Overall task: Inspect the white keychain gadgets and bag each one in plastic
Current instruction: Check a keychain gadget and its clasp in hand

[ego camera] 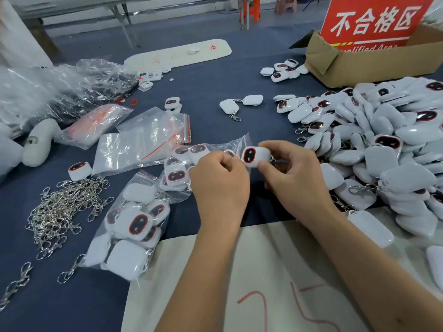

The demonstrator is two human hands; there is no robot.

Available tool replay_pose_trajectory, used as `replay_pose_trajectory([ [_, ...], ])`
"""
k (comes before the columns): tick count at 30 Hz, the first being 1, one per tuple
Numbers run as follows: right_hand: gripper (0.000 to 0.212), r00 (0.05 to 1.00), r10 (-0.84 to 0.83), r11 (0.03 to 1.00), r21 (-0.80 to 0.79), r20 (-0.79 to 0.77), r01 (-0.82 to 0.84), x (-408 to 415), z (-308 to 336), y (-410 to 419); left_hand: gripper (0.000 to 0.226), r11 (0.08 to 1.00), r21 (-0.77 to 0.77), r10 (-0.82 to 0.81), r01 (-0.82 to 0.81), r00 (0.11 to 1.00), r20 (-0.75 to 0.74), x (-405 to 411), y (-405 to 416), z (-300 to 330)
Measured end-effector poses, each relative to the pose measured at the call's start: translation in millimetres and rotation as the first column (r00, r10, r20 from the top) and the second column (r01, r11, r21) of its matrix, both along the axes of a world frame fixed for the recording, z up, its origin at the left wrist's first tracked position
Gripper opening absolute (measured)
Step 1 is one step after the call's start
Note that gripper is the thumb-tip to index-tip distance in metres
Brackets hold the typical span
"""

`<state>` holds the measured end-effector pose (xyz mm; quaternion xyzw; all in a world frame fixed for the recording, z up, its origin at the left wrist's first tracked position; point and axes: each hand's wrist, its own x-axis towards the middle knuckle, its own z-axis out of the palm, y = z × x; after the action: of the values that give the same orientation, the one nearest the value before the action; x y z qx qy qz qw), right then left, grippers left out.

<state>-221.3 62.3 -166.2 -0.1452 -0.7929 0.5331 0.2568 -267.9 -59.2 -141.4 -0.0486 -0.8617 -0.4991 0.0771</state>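
My right hand [291, 178] pinches a white keychain gadget [255, 156] with a dark, red-rimmed face, held above the blue table. My left hand [219, 183] is closed on the edge of a clear plastic bag [239, 143], and the gadget sits at the bag's mouth. Behind my left hand, several bagged gadgets [178, 174] lie together. A filled zip bag of gadgets [130, 230] lies at the lower left. A large heap of loose white gadgets [383, 144] covers the right side.
A pile of metal clasps [61, 212] lies at left. Empty zip bags [143, 137] and crumpled plastic [60, 89] sit behind it. A cardboard box [374, 61] with a red sign [374, 22] stands at back right. Beige cloth [263, 279] covers the near edge.
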Motion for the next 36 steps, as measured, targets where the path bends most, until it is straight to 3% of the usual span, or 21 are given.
replay_pose_trajectory([
  [4,0.019,0.998,-0.009,0.991,0.132,0.064,0.0,0,3,-3,0.026,0.999,-0.038,-0.02,0.014,0.987,-0.161,8,2,2],
  [8,0.026,0.999,0.005,1.0,-0.005,-0.036,-0.006,0,2,-4,0.025,0.99,-0.126,-0.095,0.064,0.961,-0.258,10,4,2],
  [12,0.011,0.984,0.144,0.985,-0.083,-0.107,-0.153,1,2,-6,0.023,0.997,-0.057,-0.071,0.056,0.948,-0.311,9,2,3],
  [21,0.032,0.871,0.464,0.849,-0.199,-0.16,-0.489,4,11,-11,0.017,0.993,-0.02,-0.116,0.119,0.89,-0.441,10,1,6],
  [24,0.042,0.855,0.514,0.852,-0.07,-0.071,-0.518,6,14,-15,0.016,0.991,-0.015,-0.126,0.136,0.865,-0.486,12,2,6],
  [27,0.036,0.89,0.454,0.884,0.104,0.041,-0.456,6,11,-18,0.02,0.987,0.049,-0.108,0.151,0.865,-0.489,12,1,6],
  [32,0.032,0.975,0.106,0.99,0.114,-0.196,-0.085,8,9,-16,0.027,0.95,0.301,0.023,0.084,0.942,-0.335,-3,-6,13],
  [34,0.028,0.963,-0.042,0.99,0.118,-0.266,0.076,7,9,-13,0.029,0.928,0.345,-0.024,0.143,0.944,-0.328,-6,-11,18],
  [36,0.036,0.97,-0.086,0.989,0.1,-0.225,0.111,5,5,-7,0.033,0.893,0.358,-0.175,0.274,0.942,-0.285,-8,-15,24],
])
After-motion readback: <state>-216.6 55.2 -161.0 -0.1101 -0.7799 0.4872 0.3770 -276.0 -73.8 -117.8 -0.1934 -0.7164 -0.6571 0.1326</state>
